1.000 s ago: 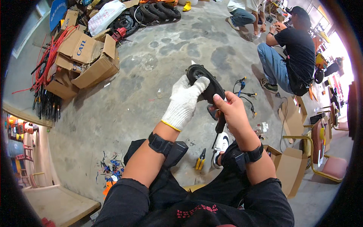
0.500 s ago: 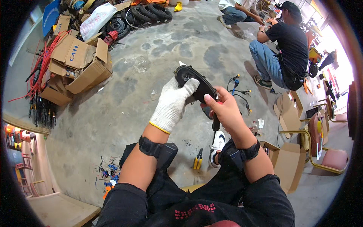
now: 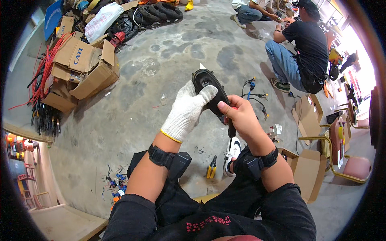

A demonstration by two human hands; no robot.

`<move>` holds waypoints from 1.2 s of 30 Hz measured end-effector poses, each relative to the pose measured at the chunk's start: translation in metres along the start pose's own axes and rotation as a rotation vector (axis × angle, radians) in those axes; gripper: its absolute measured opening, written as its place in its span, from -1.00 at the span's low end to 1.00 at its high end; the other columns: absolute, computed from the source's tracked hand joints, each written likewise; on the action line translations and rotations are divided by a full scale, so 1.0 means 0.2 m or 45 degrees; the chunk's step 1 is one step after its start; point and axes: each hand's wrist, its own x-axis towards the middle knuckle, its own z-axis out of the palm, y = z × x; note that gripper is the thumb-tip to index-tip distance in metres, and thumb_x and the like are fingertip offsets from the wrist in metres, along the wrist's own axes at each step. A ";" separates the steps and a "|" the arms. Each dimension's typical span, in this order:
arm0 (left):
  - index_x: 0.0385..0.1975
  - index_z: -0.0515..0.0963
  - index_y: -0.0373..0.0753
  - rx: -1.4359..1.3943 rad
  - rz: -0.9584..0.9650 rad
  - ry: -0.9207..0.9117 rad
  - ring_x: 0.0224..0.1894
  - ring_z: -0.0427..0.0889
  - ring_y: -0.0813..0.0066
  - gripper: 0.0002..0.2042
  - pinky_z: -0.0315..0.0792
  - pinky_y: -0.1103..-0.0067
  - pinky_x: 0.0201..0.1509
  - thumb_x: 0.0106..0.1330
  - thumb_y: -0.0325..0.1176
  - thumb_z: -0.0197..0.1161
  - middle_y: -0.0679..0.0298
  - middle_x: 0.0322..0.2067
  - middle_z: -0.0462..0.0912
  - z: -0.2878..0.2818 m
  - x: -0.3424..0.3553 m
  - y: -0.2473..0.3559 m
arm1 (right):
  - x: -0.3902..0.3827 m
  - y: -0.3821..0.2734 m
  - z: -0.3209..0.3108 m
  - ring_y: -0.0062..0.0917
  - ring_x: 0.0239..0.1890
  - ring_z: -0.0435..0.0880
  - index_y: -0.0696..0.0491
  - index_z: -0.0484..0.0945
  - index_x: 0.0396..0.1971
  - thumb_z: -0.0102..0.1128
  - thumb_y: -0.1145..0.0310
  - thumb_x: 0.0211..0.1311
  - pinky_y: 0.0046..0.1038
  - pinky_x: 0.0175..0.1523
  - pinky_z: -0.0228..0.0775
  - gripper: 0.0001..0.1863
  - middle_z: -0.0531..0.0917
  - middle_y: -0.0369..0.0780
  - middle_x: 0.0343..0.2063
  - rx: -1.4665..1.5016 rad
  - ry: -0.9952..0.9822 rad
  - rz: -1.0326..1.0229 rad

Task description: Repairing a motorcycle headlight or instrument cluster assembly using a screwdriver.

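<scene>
- Black cover (image 3: 206,76), long with rounded ends, is near the middle of the frame, held up above the floor (image 3: 136,120) and slanting from upper left to lower right.
- Left hand (image 3: 187,107), in a white glove with a yellow hem, is clamped on the cover's left side, its thumb lying across the top face.
- Right hand (image 3: 241,115), bare, has its fingers closed at the cover's lower right end, thumb on the edge.
- Dark handle (image 3: 232,129) with a bit of red sticks out below the right hand; its grip is partly hidden.
- Pliers (image 3: 211,168) with yellow handles lie at lower centre, near a white shoe (image 3: 232,152).
- Wires (image 3: 252,95) with connectors lie right of centre.
- Cardboard boxes (image 3: 78,54) and tyres (image 3: 159,15) fill the upper left; two people crouch at upper right.
</scene>
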 end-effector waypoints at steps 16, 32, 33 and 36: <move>0.06 0.45 -0.30 -0.019 -0.023 -0.061 -0.15 0.62 0.43 -0.63 0.54 0.52 -0.04 0.31 -0.32 0.29 0.17 -0.11 0.65 -0.01 0.03 -0.05 | -0.02 -0.03 0.09 -0.71 -0.56 0.49 0.14 0.57 -0.20 0.08 0.04 0.40 -0.62 -0.44 0.34 -0.60 0.66 -0.29 -0.40 0.100 -0.040 -0.049; 0.01 0.45 -0.36 -0.149 0.018 -0.145 -0.12 0.65 0.32 -0.67 0.57 0.42 0.00 0.35 -0.33 0.23 0.10 -0.11 0.64 -0.02 0.02 -0.02 | -0.02 0.01 0.09 -0.71 -0.59 0.44 0.18 0.59 -0.36 0.15 0.07 0.37 -0.59 -0.45 0.32 -0.60 0.59 -0.34 -0.54 0.062 -0.050 -0.024; 0.01 0.44 -0.37 -0.174 -0.001 -0.107 -0.12 0.65 0.31 -0.67 0.57 0.42 0.00 0.34 -0.33 0.24 0.11 -0.11 0.64 -0.02 0.03 -0.02 | -0.02 0.01 0.08 -0.71 -0.58 0.45 0.19 0.59 -0.35 0.13 0.06 0.37 -0.59 -0.44 0.34 -0.58 0.60 -0.33 -0.52 -0.017 -0.027 -0.048; 0.02 0.44 -0.37 -0.194 -0.024 -0.047 -0.12 0.65 0.31 -0.66 0.57 0.43 -0.01 0.33 -0.33 0.25 0.11 -0.10 0.64 -0.04 0.04 -0.02 | 0.02 0.00 0.03 -0.70 -0.52 0.55 0.18 0.60 -0.26 0.09 0.04 0.39 -0.62 -0.43 0.37 -0.56 0.67 -0.29 -0.43 -0.196 0.088 -0.155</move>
